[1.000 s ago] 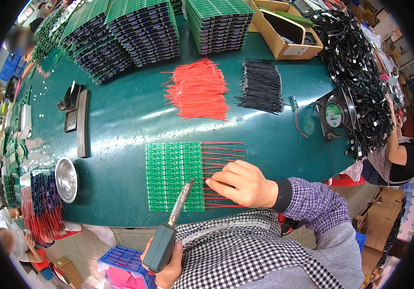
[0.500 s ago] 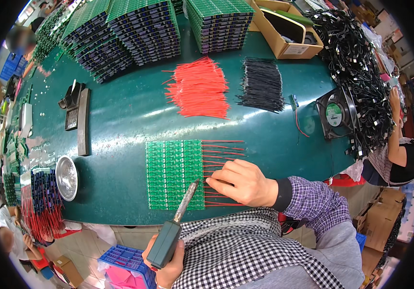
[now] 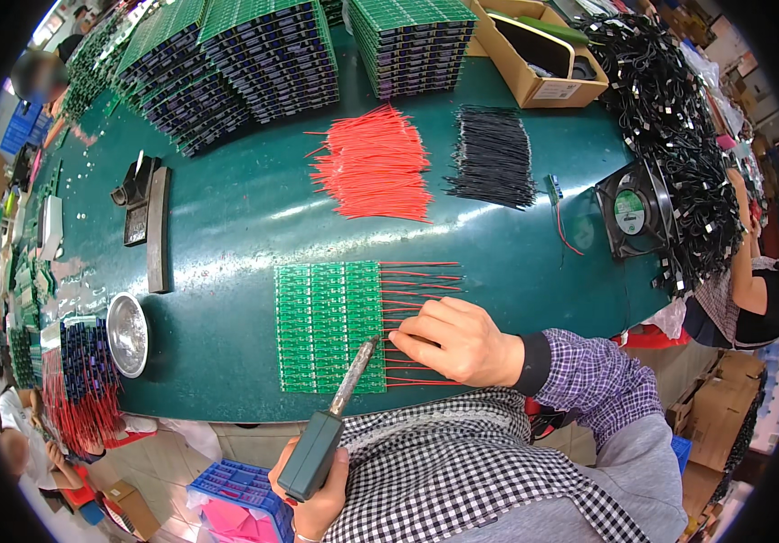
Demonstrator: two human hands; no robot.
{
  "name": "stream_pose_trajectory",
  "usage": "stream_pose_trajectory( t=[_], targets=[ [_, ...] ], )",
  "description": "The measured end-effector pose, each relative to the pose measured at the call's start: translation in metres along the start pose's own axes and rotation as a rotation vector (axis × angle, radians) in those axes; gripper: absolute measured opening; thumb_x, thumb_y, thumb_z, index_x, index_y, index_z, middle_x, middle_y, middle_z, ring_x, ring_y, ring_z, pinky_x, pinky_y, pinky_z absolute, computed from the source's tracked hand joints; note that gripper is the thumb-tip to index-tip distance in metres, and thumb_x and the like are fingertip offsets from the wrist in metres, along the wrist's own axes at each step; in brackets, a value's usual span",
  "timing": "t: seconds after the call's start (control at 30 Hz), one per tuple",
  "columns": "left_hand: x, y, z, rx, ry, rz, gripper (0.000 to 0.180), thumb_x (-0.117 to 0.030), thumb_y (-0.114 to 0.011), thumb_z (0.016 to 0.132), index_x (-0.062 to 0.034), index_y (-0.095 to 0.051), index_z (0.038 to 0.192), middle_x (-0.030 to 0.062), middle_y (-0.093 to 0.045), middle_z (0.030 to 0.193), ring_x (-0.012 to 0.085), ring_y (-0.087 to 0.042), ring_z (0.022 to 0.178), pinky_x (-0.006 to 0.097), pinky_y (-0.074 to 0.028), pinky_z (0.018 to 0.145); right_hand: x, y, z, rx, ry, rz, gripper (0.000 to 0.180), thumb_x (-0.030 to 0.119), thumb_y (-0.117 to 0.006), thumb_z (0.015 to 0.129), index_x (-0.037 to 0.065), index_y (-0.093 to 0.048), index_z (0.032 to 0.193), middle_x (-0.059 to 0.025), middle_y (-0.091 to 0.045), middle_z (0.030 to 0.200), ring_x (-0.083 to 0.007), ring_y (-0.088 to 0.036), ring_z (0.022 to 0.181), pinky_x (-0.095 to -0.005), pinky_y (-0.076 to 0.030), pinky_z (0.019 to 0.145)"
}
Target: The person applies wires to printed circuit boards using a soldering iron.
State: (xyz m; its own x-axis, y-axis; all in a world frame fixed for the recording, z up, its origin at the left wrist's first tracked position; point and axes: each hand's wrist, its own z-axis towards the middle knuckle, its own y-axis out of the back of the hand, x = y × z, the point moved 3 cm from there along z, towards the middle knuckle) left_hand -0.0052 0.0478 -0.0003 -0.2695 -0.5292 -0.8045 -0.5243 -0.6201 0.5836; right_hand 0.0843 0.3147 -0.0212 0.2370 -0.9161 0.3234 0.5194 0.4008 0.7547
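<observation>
A green circuit board panel (image 3: 321, 328) lies flat in front of me, with several red wires (image 3: 421, 280) running out from its right edge. My left hand (image 3: 319, 516) is closed around the handle of a soldering iron (image 3: 313, 452). The iron's tip meets the panel's right edge, right by the fingers of my right hand. My right hand (image 3: 466, 344) rests beside that edge in a pinch, its thumb and forefinger on the end of a red wire. Most of that wire is hidden under the hand.
Beyond the panel lie a pile of red wires (image 3: 373, 165) and a pile of black wires (image 3: 494, 158). A fan (image 3: 629, 213) stands right, near tangled black cables (image 3: 670, 118). At left are a metal bowl (image 3: 127, 335) and an iron stand (image 3: 138, 204). Stacked boards (image 3: 267, 59) fill the back.
The soldering iron's tip has shifted very slightly right, at the panel's edge. My right hand keeps its pinch in nearly the same place.
</observation>
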Motion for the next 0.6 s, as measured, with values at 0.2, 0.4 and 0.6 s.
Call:
stream_pose_trajectory(
  t=[0.2, 0.4, 0.6],
  targets=[
    [0.008, 0.000, -0.006, 0.003, 0.035, -0.031, 0.029, -0.007, -0.085, 0.075, 0.0015, -0.071, 0.099, 0.0083, -0.070, 0.085, 0.0196, -0.063, 0.072, 0.033, -0.051, 0.067, 0.000, 0.000, 0.000, 0.002, -0.004, -0.006, 0.028, 0.009, -0.068, 0.071, 0.000, -0.068, 0.097, -0.0044, -0.060, 0.087, -0.0177, -0.058, 0.076, -0.0301, -0.045, 0.059],
    [0.008, 0.003, -0.007, 0.022, 0.045, -0.008, 0.029, -0.007, -0.083, 0.077, 0.0017, -0.070, 0.102, 0.0090, -0.070, 0.088, 0.0198, -0.064, 0.075, 0.033, -0.051, 0.070, 0.000, 0.000, 0.000, 0.003, -0.008, 0.017, 0.030, 0.007, -0.069, 0.070, -0.001, -0.071, 0.099, -0.0070, -0.066, 0.091, -0.0172, -0.060, 0.072, -0.0297, -0.046, 0.057],
    [0.015, 0.000, -0.009, 0.006, 0.056, -0.026, 0.029, -0.006, -0.083, 0.077, 0.0017, -0.070, 0.102, 0.0090, -0.070, 0.089, 0.0186, -0.065, 0.076, 0.033, -0.052, 0.070, 0.000, -0.001, -0.001, -0.015, -0.006, -0.017, 0.027, 0.009, -0.068, 0.072, 0.001, -0.068, 0.097, -0.0033, -0.060, 0.087, -0.0165, -0.058, 0.075, -0.0289, -0.044, 0.058]
  ],
)
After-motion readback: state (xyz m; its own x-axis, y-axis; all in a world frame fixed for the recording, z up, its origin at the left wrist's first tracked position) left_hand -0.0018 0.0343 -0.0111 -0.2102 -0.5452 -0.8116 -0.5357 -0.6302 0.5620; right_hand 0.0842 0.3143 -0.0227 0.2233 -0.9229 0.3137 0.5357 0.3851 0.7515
